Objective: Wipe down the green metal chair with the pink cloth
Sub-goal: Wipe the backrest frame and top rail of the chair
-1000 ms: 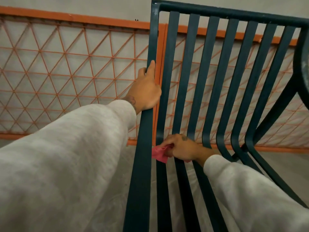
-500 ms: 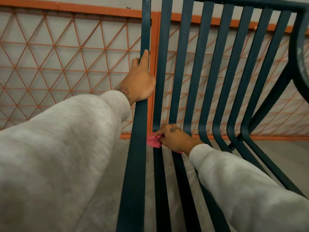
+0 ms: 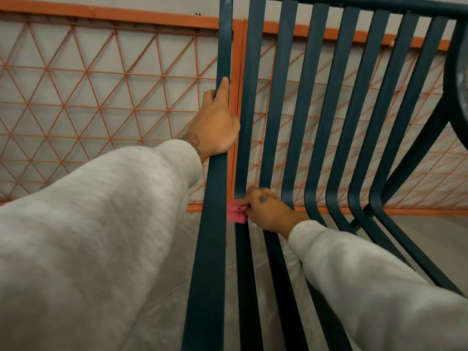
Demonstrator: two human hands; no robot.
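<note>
**A:** Head view, the only one. Where's the chair?

**B:** The green metal chair [image 3: 316,97] fills the middle and right. Its back slats run up to the far top rail and bend toward the near side into the seat. An orange mesh fence [image 3: 101,97] stands behind it, spanning left to right.

**A:** Hands?

**B:** The left hand [image 3: 215,125] grips the chair's left side bar [image 3: 215,224], fingers curled behind it and thumb lying straight up the bar's face. The right hand [image 3: 268,211] is lower and nearer, at the bend of the leftmost slat [image 3: 249,110]. Its fingers are bunched round the pink cloth [image 3: 236,214] and press it onto that slat. Both arms are in grey sleeves.

**A:** Cloth, exactly?

**B:** It's a small wad poking out left of the right hand, in the gap between side bar and first slat. It touches the slat. I can't tell if it touches the bar.

**A:** Handling?

**B:** My guess is the chair is rigid, with smooth paint that's probably slick and some weight to it. A full wrap on the side bar or top rail should steady it best. The slats are narrow, so the cloth likely needs folding round each one. The cloth looks soft, light and limp, so it wants a firm pinch. Held loosely, it could slip through a gap to the floor.

**A:** Step?

**B:** Looks like the leftmost slat is being wiped. The slats to the right probably remain, but I can't see which are clean.
</note>
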